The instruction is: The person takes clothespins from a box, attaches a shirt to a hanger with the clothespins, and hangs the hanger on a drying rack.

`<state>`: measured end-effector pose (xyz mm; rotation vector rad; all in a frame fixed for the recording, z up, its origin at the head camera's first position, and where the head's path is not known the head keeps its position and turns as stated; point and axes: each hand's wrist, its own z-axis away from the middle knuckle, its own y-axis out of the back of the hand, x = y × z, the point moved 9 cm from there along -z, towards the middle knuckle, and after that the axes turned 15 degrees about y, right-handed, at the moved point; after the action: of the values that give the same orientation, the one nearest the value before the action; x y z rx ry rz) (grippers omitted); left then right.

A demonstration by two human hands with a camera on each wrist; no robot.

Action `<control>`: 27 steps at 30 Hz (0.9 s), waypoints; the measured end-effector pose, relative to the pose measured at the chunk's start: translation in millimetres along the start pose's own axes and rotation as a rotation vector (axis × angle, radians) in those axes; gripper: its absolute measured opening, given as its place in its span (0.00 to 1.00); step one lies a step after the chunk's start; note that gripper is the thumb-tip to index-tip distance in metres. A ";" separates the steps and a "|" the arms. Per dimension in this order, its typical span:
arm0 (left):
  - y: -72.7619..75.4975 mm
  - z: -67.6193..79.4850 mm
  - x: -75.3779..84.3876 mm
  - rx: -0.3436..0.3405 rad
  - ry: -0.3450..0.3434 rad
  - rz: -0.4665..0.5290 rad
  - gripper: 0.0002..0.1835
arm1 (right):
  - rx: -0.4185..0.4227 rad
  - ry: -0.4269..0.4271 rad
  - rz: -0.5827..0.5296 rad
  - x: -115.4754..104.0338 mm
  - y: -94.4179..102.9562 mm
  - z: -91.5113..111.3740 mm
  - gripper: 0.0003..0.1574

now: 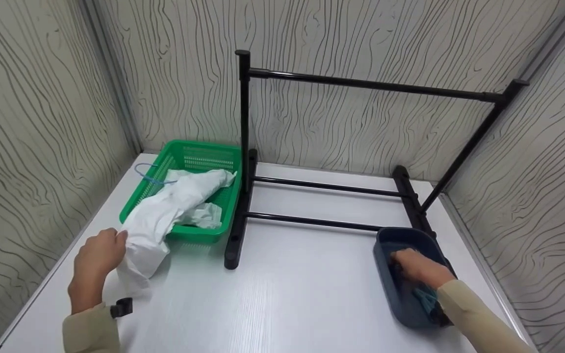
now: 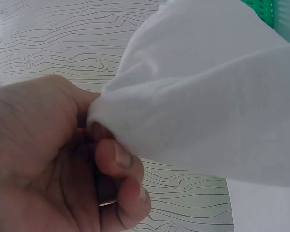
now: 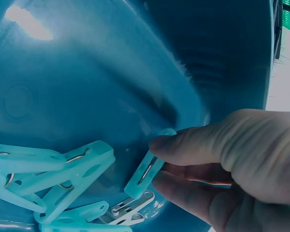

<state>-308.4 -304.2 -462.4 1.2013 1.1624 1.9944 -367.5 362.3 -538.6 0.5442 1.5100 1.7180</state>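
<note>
My left hand (image 1: 97, 255) pinches one end of a white cloth (image 1: 184, 191), which stretches out over the front rim of a green basket (image 1: 209, 236). In the left wrist view the cloth's edge (image 2: 150, 116) is folded between thumb and fingers. My right hand (image 1: 417, 264) reaches down into a dark blue bin (image 1: 385, 274). There, in the right wrist view, thumb and forefinger pinch a teal clothespin (image 3: 146, 171). Several more teal clothespins (image 3: 72, 179) lie heaped beside it on the bin's floor, with a pale grey clothespin (image 3: 130, 210) among them.
A black rack (image 1: 371, 84) with two uprights stands between basket and bin, its low bars (image 1: 312, 221) close above the white table (image 1: 282, 289). A thin blue hook-shaped loop (image 1: 140, 171) sticks out over the basket's left rim. Patterned walls (image 1: 312, 132) enclose the table.
</note>
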 end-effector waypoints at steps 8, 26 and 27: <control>14.8 -2.5 2.9 0.097 -0.019 0.000 0.28 | 0.024 -0.007 0.004 1.4 0.4 3.6 0.09; 62.3 13.1 12.4 0.379 -0.090 0.086 0.23 | 0.028 -0.129 -0.090 14.4 26.3 10.1 0.18; 65.7 15.5 13.3 0.398 -0.100 0.092 0.23 | 0.043 -0.120 -0.091 14.0 29.6 11.6 0.16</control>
<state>-301.5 -319.7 -395.7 1.5549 1.5232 1.7927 -375.3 380.5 -510.0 0.5815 1.4669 1.5596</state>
